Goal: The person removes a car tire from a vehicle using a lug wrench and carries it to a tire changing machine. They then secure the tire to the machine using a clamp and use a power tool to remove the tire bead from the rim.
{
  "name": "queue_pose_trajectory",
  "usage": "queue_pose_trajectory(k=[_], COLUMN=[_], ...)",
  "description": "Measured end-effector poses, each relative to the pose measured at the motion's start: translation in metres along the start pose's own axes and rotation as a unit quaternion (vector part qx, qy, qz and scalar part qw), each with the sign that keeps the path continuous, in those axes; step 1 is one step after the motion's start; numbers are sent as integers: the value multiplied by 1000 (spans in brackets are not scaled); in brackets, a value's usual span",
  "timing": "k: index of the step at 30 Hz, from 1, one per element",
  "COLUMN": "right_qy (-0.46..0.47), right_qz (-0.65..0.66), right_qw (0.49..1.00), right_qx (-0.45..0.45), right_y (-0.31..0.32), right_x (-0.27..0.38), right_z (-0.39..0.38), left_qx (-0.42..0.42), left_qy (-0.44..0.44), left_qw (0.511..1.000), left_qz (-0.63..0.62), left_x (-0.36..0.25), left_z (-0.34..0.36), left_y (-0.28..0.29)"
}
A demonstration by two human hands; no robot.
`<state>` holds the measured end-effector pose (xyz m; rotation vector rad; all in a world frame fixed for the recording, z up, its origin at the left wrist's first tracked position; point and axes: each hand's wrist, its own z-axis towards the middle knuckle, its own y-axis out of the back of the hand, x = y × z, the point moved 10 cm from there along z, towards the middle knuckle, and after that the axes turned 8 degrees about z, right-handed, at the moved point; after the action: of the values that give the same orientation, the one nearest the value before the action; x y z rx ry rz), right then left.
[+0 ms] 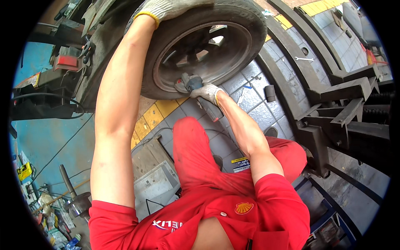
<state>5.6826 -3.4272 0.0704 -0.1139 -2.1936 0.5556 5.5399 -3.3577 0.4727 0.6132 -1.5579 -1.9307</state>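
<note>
A car wheel stands upright in front of me, its black tire around a dusty metal rim. My left hand, in a pale knitted glove with a yellow cuff, holds the tire along its upper left; the fingertips are partly cut off by the picture's edge. Gloved the same way, my right hand is closed around the body of an angle grinder. The grinder's head is at the lower inner edge of the rim. Whether its disc touches the metal, I cannot tell.
Dark steel beams of a lift frame run along the right, with a wrench on one. A black cylinder lies on the tiles. A cable crosses the floor behind my knee. Packages clutter the lower left beside a metal shaft.
</note>
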Motion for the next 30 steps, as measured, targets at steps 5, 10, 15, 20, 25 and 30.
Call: queue_pose_trajectory(k=[5, 10, 15, 20, 25, 30], right_qy=[-12, 0, -20, 12, 20, 21], right_qz=[83, 37, 38, 143, 16, 193], right_qw=[995, 999, 999, 989, 997, 980], right_qx=[49, 8, -14, 45, -68, 35], right_y=[-29, -13, 0, -26, 16, -27], right_x=[3, 9, 6, 18, 14, 16], right_z=[-3, 16, 30, 43, 62, 71], left_qx=[4, 1, 4, 23, -3, 4], left_qy=[26, -22, -4, 18, 30, 52], left_qw=[1000, 1000, 999, 998, 999, 998], left_qz=[-3, -12, -34, -56, -18, -37], left_x=[10, 1, 2, 4, 13, 22], left_z=[-12, 4, 3, 6, 6, -1], left_y=[-5, -4, -2, 0, -5, -2])
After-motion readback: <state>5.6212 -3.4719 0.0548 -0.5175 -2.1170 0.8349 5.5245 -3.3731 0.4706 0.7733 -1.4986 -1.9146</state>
